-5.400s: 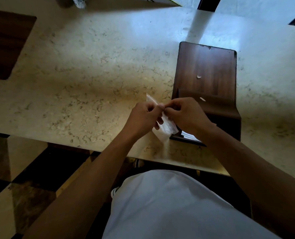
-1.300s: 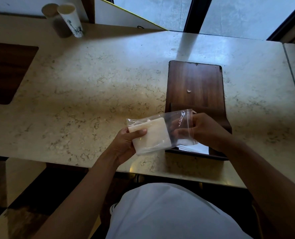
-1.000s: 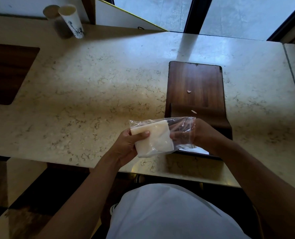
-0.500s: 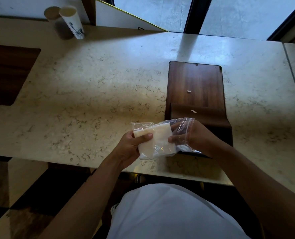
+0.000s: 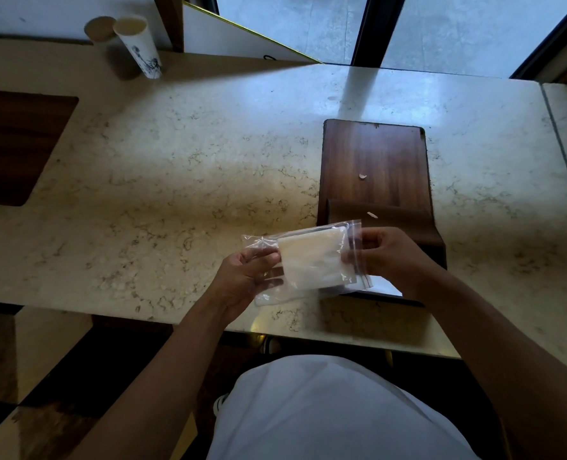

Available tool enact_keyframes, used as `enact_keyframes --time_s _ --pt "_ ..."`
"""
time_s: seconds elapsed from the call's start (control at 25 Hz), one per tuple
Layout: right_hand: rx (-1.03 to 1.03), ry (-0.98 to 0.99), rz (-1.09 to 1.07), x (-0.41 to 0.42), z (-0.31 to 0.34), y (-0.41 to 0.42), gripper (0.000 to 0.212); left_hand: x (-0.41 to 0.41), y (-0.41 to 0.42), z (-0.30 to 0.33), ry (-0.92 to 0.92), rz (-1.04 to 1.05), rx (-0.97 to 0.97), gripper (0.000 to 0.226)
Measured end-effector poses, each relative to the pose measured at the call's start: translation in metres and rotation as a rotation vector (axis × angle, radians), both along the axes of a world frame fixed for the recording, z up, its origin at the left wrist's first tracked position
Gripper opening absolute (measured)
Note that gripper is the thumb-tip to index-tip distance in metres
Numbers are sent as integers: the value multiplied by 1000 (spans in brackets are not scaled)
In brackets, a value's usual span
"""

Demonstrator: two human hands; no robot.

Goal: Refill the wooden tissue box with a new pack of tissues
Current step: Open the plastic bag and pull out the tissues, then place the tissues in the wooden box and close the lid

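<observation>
A clear plastic bag [image 5: 268,297] with a white stack of tissues [image 5: 312,258] inside is held flat above the table's near edge. My left hand [image 5: 242,280] grips the bag's left end. My right hand [image 5: 388,257] pinches its right, open end. Just behind and to the right lies the dark wooden tissue box [image 5: 375,174], its flat panel stretched away from me and its near end open, with a white sheet [image 5: 383,288] showing inside below my right hand.
The beige marble table [image 5: 175,194] has a dark wooden inset [image 5: 16,144] at the left. Two paper cups [image 5: 136,44] stand at the far left corner, beside a white board [image 5: 229,41]. Two small white scraps [image 5: 363,176] lie on the box.
The bag has been turned and flattened out. The tissue stack has slid to the right inside it, towards my right hand, and my left hand now holds the empty plastic end.
</observation>
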State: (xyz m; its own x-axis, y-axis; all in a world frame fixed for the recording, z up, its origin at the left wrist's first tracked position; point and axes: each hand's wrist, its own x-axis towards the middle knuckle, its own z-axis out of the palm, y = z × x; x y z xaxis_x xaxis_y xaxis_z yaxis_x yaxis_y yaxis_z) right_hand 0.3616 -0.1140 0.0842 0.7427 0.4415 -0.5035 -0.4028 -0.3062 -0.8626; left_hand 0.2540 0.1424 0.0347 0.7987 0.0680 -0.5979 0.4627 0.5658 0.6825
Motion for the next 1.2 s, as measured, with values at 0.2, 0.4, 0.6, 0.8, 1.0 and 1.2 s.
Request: enact_keyframes --time_s 0.2,0.4,0.6,0.8,1.0,1.2 --pt "29 35 -115 14 -4 -7 20 -3 21 -5 47 85 45 21" --pt "46 16 -265 18 -16 -13 16 -11 43 -19 139 165 92 7" --pt "50 34 -424 15 -32 -17 22 -17 44 -36 326 433 -21 10" --pt "79 75 -491 10 -41 -20 26 -9 30 -40 349 671 -187 3" --pt "81 100 -518 -5 -45 -14 22 -14 -4 -45 436 621 -78 22" --pt "30 111 -523 -20 -47 -8 25 -40 -14 -54 488 408 -13 25"
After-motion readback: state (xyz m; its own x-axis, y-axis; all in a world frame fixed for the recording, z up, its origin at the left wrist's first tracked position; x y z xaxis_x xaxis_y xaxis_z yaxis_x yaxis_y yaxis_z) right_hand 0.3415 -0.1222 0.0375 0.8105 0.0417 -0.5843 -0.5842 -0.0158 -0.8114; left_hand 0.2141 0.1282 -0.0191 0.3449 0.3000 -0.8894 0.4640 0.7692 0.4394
